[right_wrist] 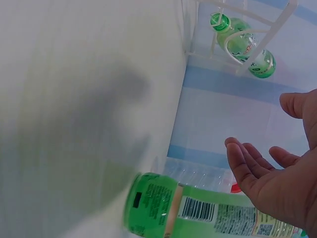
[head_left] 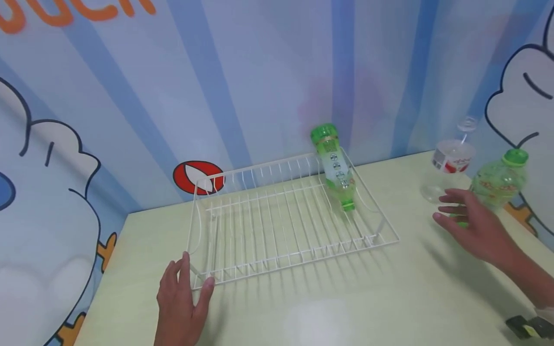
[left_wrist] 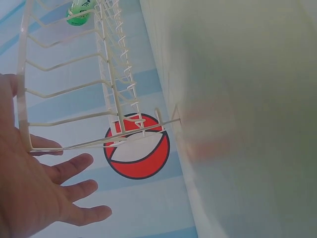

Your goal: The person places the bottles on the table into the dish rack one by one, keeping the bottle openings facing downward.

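Observation:
My left hand (head_left: pixel 177 298) rests at the near left corner of a white wire dish rack (head_left: pixel 277 268), fingers extended along its left side and thumb at the front rail. Inside the rack's right end, a green-capped bottle (head_left: pixel 337 168) leans cap down, its base sticking up over the back rail. On the right, my right hand (head_left: pixel 480 228) is held with relaxed, spread fingers and an empty palm. Close beside it stands a green bottle (head_left: pixel 499 182) with a green cap, partly hidden by the hand. The right wrist view shows its barcode label (right_wrist: pixel 198 209).
A clear plastic bottle (head_left: pixel 452 158) with a red and white label stands behind the right hand, left of the green one. The pale table (head_left: pixel 320 307) meets a blue striped wall (head_left: pixel 268 96) with cartoon figures, right behind the rack. A dark object (head_left: pixel 530 327) shows by the right wrist.

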Motion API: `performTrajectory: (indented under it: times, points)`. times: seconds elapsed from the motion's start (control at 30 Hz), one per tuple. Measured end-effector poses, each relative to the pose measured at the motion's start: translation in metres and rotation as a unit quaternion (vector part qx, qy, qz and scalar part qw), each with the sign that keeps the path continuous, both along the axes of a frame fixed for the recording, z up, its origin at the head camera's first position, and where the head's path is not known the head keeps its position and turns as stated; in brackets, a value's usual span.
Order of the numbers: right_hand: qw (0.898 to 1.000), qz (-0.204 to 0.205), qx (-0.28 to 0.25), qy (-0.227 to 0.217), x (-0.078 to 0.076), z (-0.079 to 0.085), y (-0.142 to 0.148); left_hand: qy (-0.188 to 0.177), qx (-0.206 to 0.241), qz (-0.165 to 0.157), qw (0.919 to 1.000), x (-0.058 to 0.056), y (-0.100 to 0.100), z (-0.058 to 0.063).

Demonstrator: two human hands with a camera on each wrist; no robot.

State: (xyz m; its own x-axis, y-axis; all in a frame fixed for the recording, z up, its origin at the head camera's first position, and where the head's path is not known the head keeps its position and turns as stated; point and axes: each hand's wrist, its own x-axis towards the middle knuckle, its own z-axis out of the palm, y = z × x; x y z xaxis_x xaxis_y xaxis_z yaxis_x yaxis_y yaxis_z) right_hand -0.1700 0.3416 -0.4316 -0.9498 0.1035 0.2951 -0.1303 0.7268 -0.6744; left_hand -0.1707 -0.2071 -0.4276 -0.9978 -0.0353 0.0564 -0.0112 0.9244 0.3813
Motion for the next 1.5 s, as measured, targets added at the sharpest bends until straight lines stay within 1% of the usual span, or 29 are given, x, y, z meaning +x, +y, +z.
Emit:
performTrajectory:
  times: [0.17, 0.2, 0.37, 0.5, 0.57, 0.67, 0.7, 0.77, 0.87, 0.9, 0.97, 1.03, 1.13, 1.2, 1.3, 1.37, 1.43, 1.5]
  points:
    - [0.999, -0.029, 0.03, -0.013, 0.012, -0.006, 0.006, 0.004, 0.0, -0.001, 1.0, -0.002, -0.001, 0.001]
    - [0.999, -0.029, 0.034, -0.01, 0.015, -0.007, 0.007, 0.003, 0.001, -0.001, 1.0, -0.002, -0.001, 0.001]
    - [0.999, -0.037, 0.038, 0.004, 0.025, -0.01, 0.014, 0.008, 0.005, 0.0, 1.0, 0.0, 0.0, 0.001]
    - [0.998, -0.05, 0.047, -0.001, 0.031, -0.014, 0.02, 0.013, 0.005, 0.001, 0.9999, 0.001, 0.001, 0.0]
    - [0.997, -0.064, 0.049, -0.009, 0.033, -0.016, 0.023, 0.012, 0.005, 0.001, 0.9999, 0.001, 0.002, 0.0]
    - [0.993, -0.101, 0.05, -0.033, 0.037, -0.02, 0.026, 0.01, 0.007, 0.002, 0.9999, 0.002, 0.002, 0.001]
    - [0.991, -0.116, 0.045, -0.047, 0.038, -0.021, 0.027, 0.01, 0.009, 0.002, 0.9999, 0.002, 0.002, 0.001]
    - [0.984, -0.157, 0.032, -0.085, 0.04, -0.023, 0.029, 0.008, 0.01, 0.003, 0.9999, 0.003, 0.002, 0.002]
    - [0.966, -0.222, -0.012, -0.134, 0.04, -0.025, 0.034, 0.004, 0.011, 0.003, 0.9999, 0.002, 0.002, 0.002]
    - [0.959, -0.243, -0.024, -0.145, 0.04, -0.026, 0.035, 0.002, 0.01, 0.003, 0.9999, 0.002, 0.002, 0.002]
    - [0.948, -0.273, -0.048, -0.157, 0.038, -0.027, 0.038, -0.003, 0.01, 0.002, 0.9999, 0.001, 0.003, 0.003]
    - [0.942, -0.287, -0.063, -0.161, 0.037, -0.027, 0.041, -0.005, 0.013, 0.001, 0.9999, 0.001, 0.003, 0.003]
    - [0.938, -0.289, -0.076, -0.176, 0.034, -0.027, 0.046, -0.003, 0.015, -0.001, 0.9999, 0.0, 0.002, 0.002]
    - [0.937, -0.281, -0.086, -0.19, 0.033, -0.026, 0.048, 0.001, 0.015, -0.002, 0.9999, 0.0, 0.002, 0.002]
    - [0.94, -0.26, -0.091, -0.203, 0.031, -0.029, 0.052, 0.005, 0.013, -0.001, 0.9999, 0.0, 0.002, 0.001]
    - [0.947, -0.238, -0.097, -0.196, 0.03, -0.032, 0.055, 0.006, 0.014, 0.0, 0.9999, 0.0, 0.002, 0.0]
    - [0.956, -0.212, -0.093, -0.177, 0.028, -0.036, 0.057, 0.002, 0.013, 0.0, 0.9999, 0.0, 0.002, 0.0]
    - [0.964, -0.194, -0.087, -0.16, 0.027, -0.04, 0.06, -0.005, 0.014, 0.001, 0.9999, -0.001, 0.002, 0.001]
